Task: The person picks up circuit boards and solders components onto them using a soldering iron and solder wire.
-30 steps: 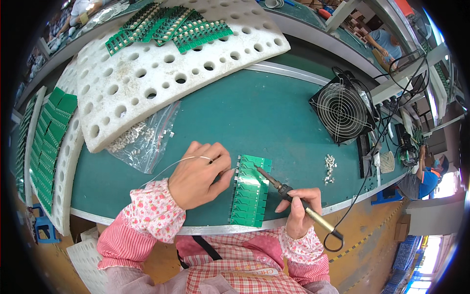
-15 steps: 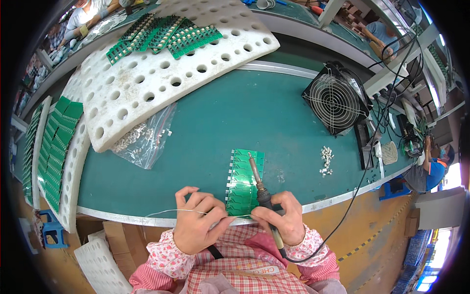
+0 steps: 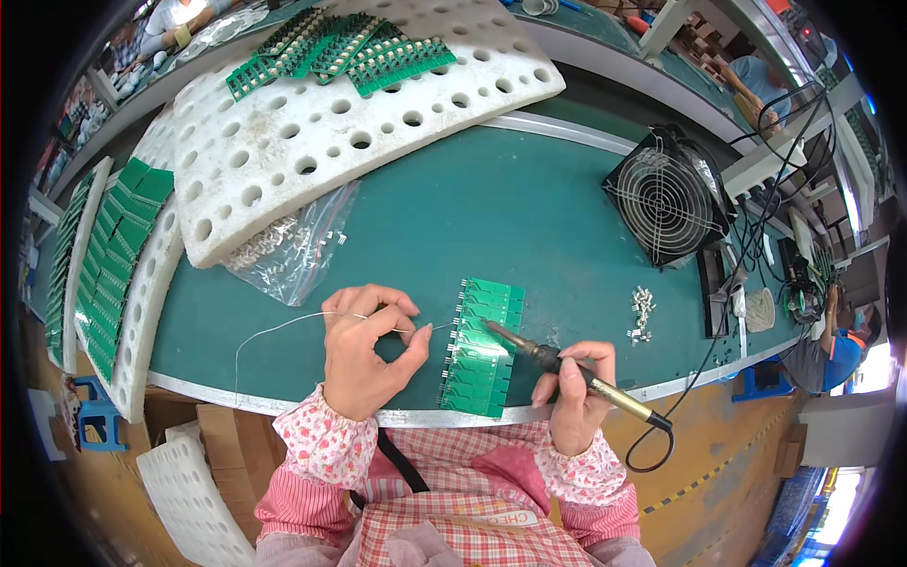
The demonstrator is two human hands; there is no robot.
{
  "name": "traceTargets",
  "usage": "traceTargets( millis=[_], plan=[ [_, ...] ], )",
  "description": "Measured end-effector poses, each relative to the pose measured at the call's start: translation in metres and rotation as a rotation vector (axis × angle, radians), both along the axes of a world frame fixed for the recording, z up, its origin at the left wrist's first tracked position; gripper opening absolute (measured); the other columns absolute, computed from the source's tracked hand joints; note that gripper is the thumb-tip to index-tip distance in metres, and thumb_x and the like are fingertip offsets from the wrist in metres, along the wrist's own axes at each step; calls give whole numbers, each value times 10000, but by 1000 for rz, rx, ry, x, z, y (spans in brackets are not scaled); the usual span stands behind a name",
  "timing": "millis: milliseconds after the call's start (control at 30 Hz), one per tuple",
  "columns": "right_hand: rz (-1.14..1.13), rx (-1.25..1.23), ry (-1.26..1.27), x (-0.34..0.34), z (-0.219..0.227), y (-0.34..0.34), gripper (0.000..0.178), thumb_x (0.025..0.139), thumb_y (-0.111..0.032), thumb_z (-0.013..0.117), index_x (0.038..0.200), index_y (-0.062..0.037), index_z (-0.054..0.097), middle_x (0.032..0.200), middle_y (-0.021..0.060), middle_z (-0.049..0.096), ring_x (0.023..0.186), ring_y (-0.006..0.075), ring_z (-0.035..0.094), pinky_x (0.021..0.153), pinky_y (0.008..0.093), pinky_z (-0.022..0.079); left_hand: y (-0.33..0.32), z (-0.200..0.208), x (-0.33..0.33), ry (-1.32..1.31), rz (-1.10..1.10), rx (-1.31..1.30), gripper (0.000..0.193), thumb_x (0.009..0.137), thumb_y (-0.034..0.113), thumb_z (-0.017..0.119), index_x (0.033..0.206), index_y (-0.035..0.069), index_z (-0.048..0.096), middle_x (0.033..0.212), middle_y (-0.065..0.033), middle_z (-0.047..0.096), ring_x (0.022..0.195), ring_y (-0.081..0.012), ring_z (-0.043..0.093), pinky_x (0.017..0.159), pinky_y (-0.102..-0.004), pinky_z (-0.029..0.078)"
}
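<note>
A green circuit board panel lies flat near the table's front edge, with a row of small pins along its left side. My right hand grips a soldering iron by its handle. The iron's tip is over the upper part of the board; whether it touches cannot be told. To the left of the board, my left hand pinches a thin solder wire between thumb and fingers. The wire's short end points at the board's left edge, and its long tail curls down to the left.
A black fan stands at the right, near a small pile of white connectors. A clear bag of connectors lies partly under a holed white foam board, which carries several finished-looking panels. More panels rest on foam at the left.
Both hands have moved away from the front edge. The left hand brought the wire up beside the board; the right hand swung the iron so its tip points left over the board.
</note>
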State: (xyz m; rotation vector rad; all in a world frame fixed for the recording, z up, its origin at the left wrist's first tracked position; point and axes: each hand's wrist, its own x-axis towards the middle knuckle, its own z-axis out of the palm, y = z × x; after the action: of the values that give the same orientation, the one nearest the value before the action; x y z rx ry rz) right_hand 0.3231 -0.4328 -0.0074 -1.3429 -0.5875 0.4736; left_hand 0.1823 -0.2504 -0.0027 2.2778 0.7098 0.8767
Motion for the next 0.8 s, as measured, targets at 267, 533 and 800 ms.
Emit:
traceTargets(
  millis=[267,533,800],
  plan=[
    [68,-91,11,-1,1,8,118,942,-60,526,1010,-18,440,654,68,579,535,101,540,518,239,462,-2,-1,1,33,-23,25,175,680,75,749,636,83,579,909,-13,631,919,-222,550,874,-368,329],
    [47,-116,-23,-3,0,7,123,944,-74,530,999,-11,439,630,76,583,526,109,551,505,244,466,-3,-3,4,17,-25,60,186,664,68,750,630,88,569,916,-6,624,913,-220,547,880,-370,333],
    [60,-123,-19,-2,0,8,142,948,-99,534,995,-7,437,615,78,586,524,110,552,508,243,466,-4,-5,6,14,-36,79,197,661,64,751,629,88,559,915,-5,615,885,-211,542,874,-363,341]
  ],
)
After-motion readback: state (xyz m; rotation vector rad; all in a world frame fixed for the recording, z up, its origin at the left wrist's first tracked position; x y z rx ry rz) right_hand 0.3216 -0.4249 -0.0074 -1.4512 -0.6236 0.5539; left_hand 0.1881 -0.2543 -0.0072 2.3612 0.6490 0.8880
